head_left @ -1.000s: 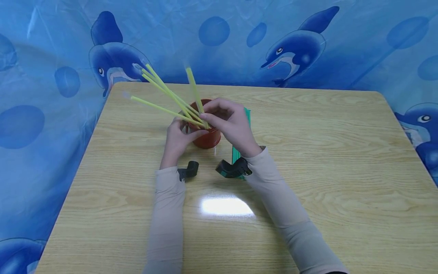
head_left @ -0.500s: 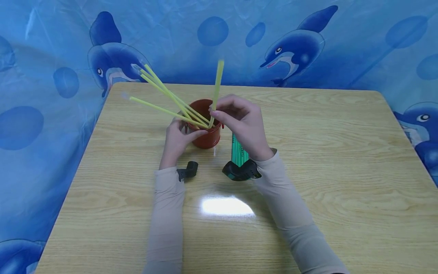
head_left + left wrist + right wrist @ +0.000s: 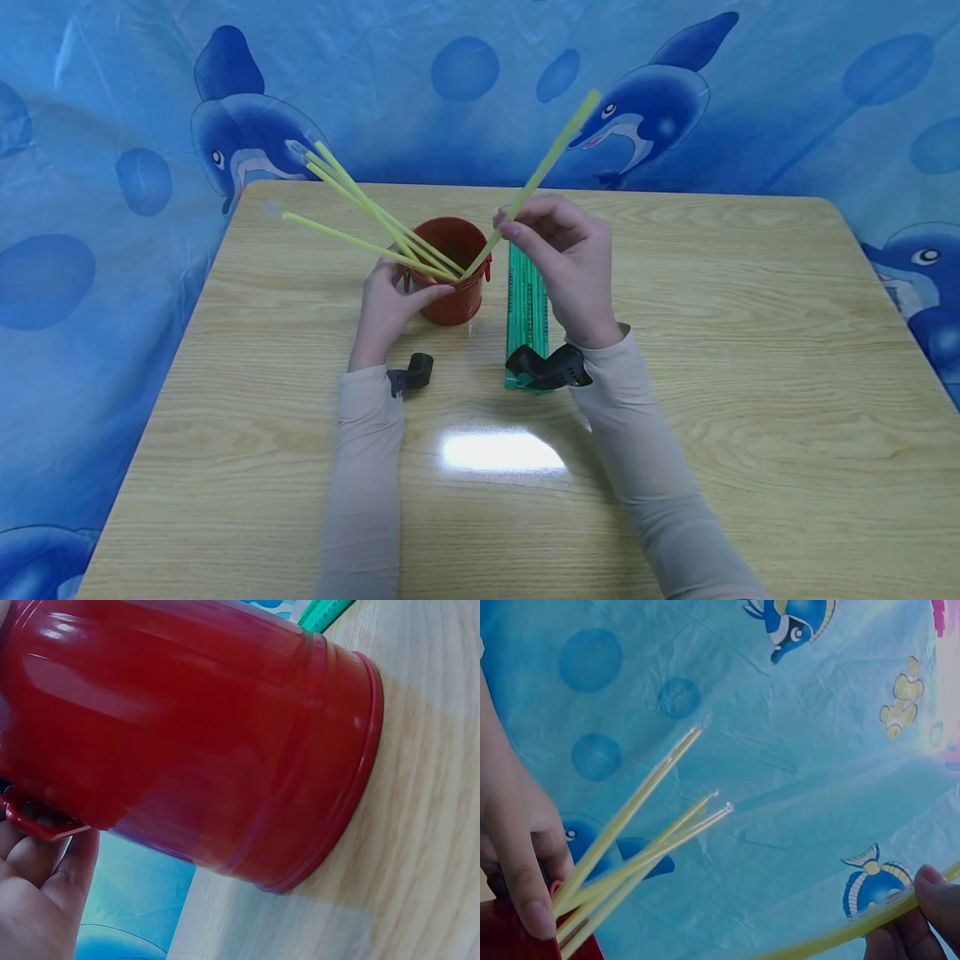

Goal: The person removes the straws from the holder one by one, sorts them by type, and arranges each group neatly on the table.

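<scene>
A small red bucket [image 3: 452, 304] stands on the table. My left hand [image 3: 386, 304] grips its left side, the thumb over the near rim and the fingers by the side handle [image 3: 45, 825]. Several yellow straws [image 3: 630, 817] in clear wrappers lean out of the bucket to the upper left. My right hand [image 3: 566, 258] pinches another yellow straw [image 3: 551, 154] between thumb and fingers. That straw slants up to the right, with its lower end at the bucket's near rim. Left of this hand in the right wrist view, the bucket's wall [image 3: 510, 934] shows only partly.
Several green printed sticks [image 3: 527, 308] lie side by side to the right of the bucket, partly under the right hand and wrist camera [image 3: 547, 367]. A blue dolphin-print sheet [image 3: 465, 125] hangs behind the wooden table [image 3: 750, 375].
My right hand has moved right, away from the bucket, swinging its straw from a left lean to a right lean. More of the green sticks shows. My left hand and the bucket have stayed put.
</scene>
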A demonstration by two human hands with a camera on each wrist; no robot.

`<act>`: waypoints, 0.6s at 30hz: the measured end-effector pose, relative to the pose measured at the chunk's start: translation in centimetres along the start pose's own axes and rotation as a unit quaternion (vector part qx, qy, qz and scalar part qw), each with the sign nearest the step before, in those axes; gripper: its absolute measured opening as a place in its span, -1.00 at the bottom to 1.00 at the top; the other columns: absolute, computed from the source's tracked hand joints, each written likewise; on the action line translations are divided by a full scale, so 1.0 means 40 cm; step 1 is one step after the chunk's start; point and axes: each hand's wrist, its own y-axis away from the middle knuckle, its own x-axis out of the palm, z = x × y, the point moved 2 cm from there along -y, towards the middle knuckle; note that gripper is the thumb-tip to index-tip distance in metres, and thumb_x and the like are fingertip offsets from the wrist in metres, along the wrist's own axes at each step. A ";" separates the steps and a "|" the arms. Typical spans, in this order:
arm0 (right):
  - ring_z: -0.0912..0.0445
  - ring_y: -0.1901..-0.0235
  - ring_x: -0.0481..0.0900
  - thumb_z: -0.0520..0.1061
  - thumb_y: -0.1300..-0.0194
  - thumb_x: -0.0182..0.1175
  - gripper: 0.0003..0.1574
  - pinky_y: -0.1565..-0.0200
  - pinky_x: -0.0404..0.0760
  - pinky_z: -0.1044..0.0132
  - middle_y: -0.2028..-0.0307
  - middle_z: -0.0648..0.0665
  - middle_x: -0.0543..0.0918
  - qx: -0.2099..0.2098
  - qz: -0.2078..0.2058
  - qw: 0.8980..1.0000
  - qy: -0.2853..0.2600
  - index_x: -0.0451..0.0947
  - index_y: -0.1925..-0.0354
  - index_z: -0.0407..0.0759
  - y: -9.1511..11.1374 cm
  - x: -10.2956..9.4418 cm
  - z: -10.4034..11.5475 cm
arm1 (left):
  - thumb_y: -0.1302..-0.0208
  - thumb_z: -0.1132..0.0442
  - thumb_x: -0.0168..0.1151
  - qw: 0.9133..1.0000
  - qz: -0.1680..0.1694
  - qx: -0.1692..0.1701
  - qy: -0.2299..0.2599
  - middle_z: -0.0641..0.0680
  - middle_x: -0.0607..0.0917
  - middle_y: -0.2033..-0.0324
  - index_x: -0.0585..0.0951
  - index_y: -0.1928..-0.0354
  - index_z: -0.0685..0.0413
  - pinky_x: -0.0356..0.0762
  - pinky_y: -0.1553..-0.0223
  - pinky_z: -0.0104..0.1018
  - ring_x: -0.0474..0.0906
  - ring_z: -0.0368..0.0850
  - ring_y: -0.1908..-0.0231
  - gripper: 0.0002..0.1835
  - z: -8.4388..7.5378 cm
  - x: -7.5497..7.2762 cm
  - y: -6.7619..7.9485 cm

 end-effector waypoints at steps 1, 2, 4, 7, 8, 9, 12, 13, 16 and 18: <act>0.00 0.22 0.66 -0.45 -0.22 0.16 -0.86 0.05 0.61 0.10 0.29 -0.06 0.70 -0.004 -0.005 1.000 -0.003 0.52 0.24 -0.57 0.000 -0.005 0.000 | 0.03 0.23 0.50 1.000 0.000 0.002 0.000 0.03 0.41 -0.23 0.35 -0.31 0.01 0.28 -0.26 -0.28 0.21 -0.12 -0.32 -0.19 0.000 0.000 0.001; 0.00 0.22 0.65 -0.45 -0.22 0.15 -0.87 0.06 0.61 0.12 0.29 -0.08 0.70 -0.009 -0.010 1.000 -0.006 0.53 0.24 -0.56 0.001 -0.010 0.001 | 0.03 0.23 0.50 1.000 0.000 0.004 -0.001 0.03 0.42 -0.23 0.35 -0.31 0.01 0.28 -0.25 -0.28 0.22 -0.13 -0.31 -0.20 -0.001 -0.001 0.001; 0.01 0.24 0.65 -0.45 -0.22 0.15 -0.89 0.10 0.62 0.16 0.29 -0.09 0.70 -0.016 -0.021 1.000 -0.012 0.55 0.25 -0.52 0.001 -0.020 0.001 | 0.03 0.24 0.50 1.000 -0.001 0.006 -0.001 0.03 0.43 -0.22 0.36 -0.30 0.02 0.29 -0.25 -0.28 0.23 -0.13 -0.30 -0.20 -0.002 -0.001 0.001; 0.03 0.27 0.65 -0.46 -0.22 0.14 -0.88 0.15 0.63 0.20 0.31 -0.09 0.70 -0.018 -0.036 0.999 -0.027 0.61 0.28 -0.40 0.001 -0.035 -0.001 | 0.03 0.23 0.49 1.000 -0.001 0.007 -0.001 0.02 0.43 -0.22 0.35 -0.31 0.01 0.30 -0.24 -0.28 0.25 -0.15 -0.29 -0.20 -0.002 0.000 0.002; 0.03 0.27 0.65 -0.46 -0.22 0.13 -0.85 0.16 0.63 0.22 0.31 -0.09 0.70 -0.017 -0.041 0.998 -0.034 0.62 0.29 -0.36 0.000 -0.039 -0.002 | 0.02 0.23 0.49 1.000 -0.001 0.006 0.000 0.02 0.43 -0.22 0.35 -0.31 0.01 0.31 -0.24 -0.28 0.25 -0.15 -0.29 -0.19 -0.003 0.000 0.003; 0.03 0.27 0.65 -0.47 -0.22 0.13 -0.83 0.16 0.63 0.22 0.32 -0.09 0.70 -0.016 -0.047 0.998 -0.042 0.63 0.30 -0.33 0.000 -0.044 -0.002 | 0.02 0.24 0.49 1.000 -0.001 0.006 0.003 0.02 0.43 -0.22 0.34 -0.31 0.01 0.31 -0.23 -0.28 0.25 -0.14 -0.29 -0.19 -0.003 0.000 0.003; 0.02 0.27 0.64 -0.51 -0.21 0.10 -0.76 0.13 0.62 0.22 0.33 -0.11 0.70 -0.015 -0.066 0.996 -0.061 0.64 0.32 -0.29 -0.001 -0.056 -0.003 | 0.02 0.24 0.49 1.000 -0.001 0.005 0.006 0.02 0.43 -0.22 0.33 -0.32 0.01 0.32 -0.23 -0.27 0.26 -0.13 -0.29 -0.18 -0.004 0.001 0.004; 0.00 0.27 0.64 -0.52 -0.21 0.09 -0.76 0.13 0.61 0.22 0.34 -0.12 0.70 -0.016 -0.073 0.995 -0.069 0.63 0.32 -0.30 -0.001 -0.060 -0.003 | 0.02 0.25 0.49 1.000 -0.001 0.005 0.007 0.03 0.42 -0.23 0.33 -0.33 0.01 0.32 -0.23 -0.27 0.26 -0.13 -0.29 -0.18 -0.004 0.001 0.004; -0.03 0.25 0.63 -0.54 -0.21 0.06 -0.75 0.11 0.59 0.21 0.35 -0.15 0.70 -0.017 -0.091 0.991 -0.091 0.62 0.33 -0.33 0.001 -0.074 -0.001 | 0.02 0.25 0.49 1.000 -0.002 0.004 0.005 0.03 0.42 -0.23 0.32 -0.33 0.02 0.31 -0.23 -0.26 0.25 -0.13 -0.29 -0.17 -0.005 0.000 0.004; -0.06 0.25 0.61 -0.55 -0.21 0.05 -0.76 0.10 0.59 0.20 0.34 -0.18 0.69 -0.015 -0.106 0.989 -0.107 0.61 0.32 -0.36 0.003 -0.085 -0.001 | 0.02 0.25 0.49 1.000 -0.001 0.004 0.006 0.04 0.42 -0.23 0.32 -0.33 0.03 0.32 -0.23 -0.26 0.26 -0.13 -0.29 -0.17 -0.006 0.000 0.004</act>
